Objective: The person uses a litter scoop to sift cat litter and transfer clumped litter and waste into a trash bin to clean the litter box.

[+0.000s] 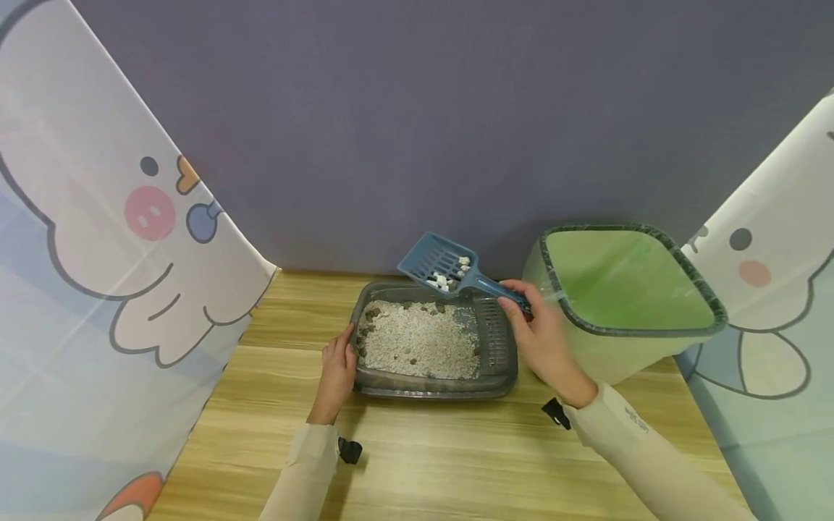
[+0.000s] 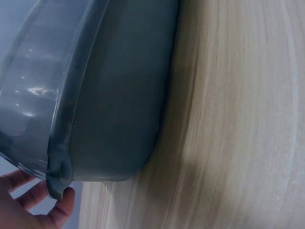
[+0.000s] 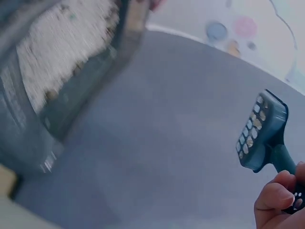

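Note:
A dark grey litter box [image 1: 423,391] sits on the wooden table, filled with pale litter [image 1: 420,344] and some brown clumps [image 1: 368,315] along its left side and edges. My left hand [image 1: 337,365] pinches the rim at the box's left end; the left wrist view shows thumb and fingers [image 2: 33,195] on either side of the lip. My right hand [image 1: 544,340] grips the handle of a blue slotted litter scoop [image 1: 422,253], raised over the box's back right edge. White lumps [image 1: 443,281] lie in the scoop, also visible through its slots in the right wrist view.
Right of the box stands a pale green bin [image 1: 606,354] with a dark rim and a liner, close beside my right forearm. A grey wall panel [image 1: 391,145] rises behind the table, and printed cartoon curtains [image 1: 163,289] hang at both sides.

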`<state>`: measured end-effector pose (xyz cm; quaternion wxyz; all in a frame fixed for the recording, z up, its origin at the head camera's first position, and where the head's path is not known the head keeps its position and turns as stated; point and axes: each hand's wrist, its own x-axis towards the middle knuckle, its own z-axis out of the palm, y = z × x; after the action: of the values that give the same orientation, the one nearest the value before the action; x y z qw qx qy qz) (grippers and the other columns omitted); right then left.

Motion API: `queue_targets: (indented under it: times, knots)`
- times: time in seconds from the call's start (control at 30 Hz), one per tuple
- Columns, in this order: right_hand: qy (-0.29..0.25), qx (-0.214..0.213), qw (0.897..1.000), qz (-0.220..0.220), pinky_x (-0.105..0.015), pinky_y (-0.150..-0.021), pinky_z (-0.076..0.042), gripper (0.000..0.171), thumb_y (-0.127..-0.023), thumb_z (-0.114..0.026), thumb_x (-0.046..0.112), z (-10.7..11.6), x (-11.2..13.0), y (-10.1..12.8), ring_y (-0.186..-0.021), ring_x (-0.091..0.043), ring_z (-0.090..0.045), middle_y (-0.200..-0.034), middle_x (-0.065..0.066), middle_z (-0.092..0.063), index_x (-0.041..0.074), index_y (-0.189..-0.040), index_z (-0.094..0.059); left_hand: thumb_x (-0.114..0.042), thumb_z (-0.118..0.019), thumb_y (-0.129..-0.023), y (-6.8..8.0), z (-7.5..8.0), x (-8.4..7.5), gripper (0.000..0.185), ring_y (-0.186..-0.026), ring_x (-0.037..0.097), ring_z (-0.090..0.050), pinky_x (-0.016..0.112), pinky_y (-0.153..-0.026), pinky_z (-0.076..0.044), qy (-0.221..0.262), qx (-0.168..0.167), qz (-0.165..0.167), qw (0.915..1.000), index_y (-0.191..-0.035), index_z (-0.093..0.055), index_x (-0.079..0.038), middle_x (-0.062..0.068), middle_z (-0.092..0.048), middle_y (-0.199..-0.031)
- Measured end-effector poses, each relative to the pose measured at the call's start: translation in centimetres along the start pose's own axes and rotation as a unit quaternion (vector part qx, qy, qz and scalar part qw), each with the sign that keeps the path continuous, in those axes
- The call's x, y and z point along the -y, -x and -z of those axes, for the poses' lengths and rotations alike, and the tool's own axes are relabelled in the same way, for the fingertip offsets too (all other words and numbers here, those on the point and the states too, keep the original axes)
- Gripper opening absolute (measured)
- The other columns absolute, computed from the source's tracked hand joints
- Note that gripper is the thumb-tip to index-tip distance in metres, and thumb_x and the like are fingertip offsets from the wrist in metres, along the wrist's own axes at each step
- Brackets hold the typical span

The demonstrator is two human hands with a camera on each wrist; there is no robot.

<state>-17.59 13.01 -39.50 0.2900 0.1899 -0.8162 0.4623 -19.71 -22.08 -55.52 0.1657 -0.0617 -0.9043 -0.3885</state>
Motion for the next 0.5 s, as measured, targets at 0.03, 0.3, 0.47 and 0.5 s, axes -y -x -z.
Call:
queue_targets:
  times: [0.03,0.3,0.47,0.5]
  knots:
    - [0.004,-0.012,1.000,0.002,-0.017,-0.049,-0.037,0.026,-0.090,-0.062,0.001,0.8,0.1,-0.2,-0.054,-0.008,-0.044,-0.078,-0.006,-0.059,0.001,-0.115,-0.062,-0.011,-0.034,-0.102,0.0,0.0,0.0,0.042,-0.099,0.039,-0.040,0.053,-0.081,-0.036,-0.001,-0.001,0.000,1.0000,-0.143,-0.039,-0.006,0.025,-0.048,-0.121]
    - [0.078,-0.148,0.983,-0.076,-0.013,-0.047,-0.032,0.027,-0.090,-0.064,0.006,8.6,-0.9,-0.5,-0.052,-0.002,-0.043,-0.077,0.002,-0.058,0.002,-0.116,-0.065,-0.009,-0.036,-0.101,-0.1,-0.2,0.0,0.041,-0.096,0.038,-0.041,0.052,-0.080,-0.036,0.000,-0.011,-0.012,0.9999,-0.142,-0.041,-0.005,0.025,-0.049,-0.119]
    - [0.119,-0.240,0.959,-0.090,-0.010,-0.057,-0.035,0.026,-0.088,-0.066,0.008,12.4,-3.2,-0.3,-0.060,0.002,-0.045,-0.084,0.016,-0.055,0.001,-0.113,-0.069,-0.009,-0.036,-0.101,-0.3,-0.1,0.1,0.042,-0.098,0.040,-0.041,0.053,-0.082,-0.035,0.006,-0.017,-0.017,0.9997,-0.142,-0.041,-0.004,0.025,-0.050,-0.117]
    - [0.128,-0.252,0.956,-0.083,-0.010,-0.059,-0.035,0.025,-0.087,-0.067,0.007,12.9,-3.7,-0.1,-0.062,0.003,-0.045,-0.084,0.018,-0.054,0.001,-0.111,-0.070,-0.008,-0.036,-0.101,-0.2,-0.1,0.1,0.042,-0.099,0.040,-0.041,0.053,-0.082,-0.035,0.006,-0.016,-0.017,0.9997,-0.142,-0.041,-0.004,0.026,-0.050,-0.117]
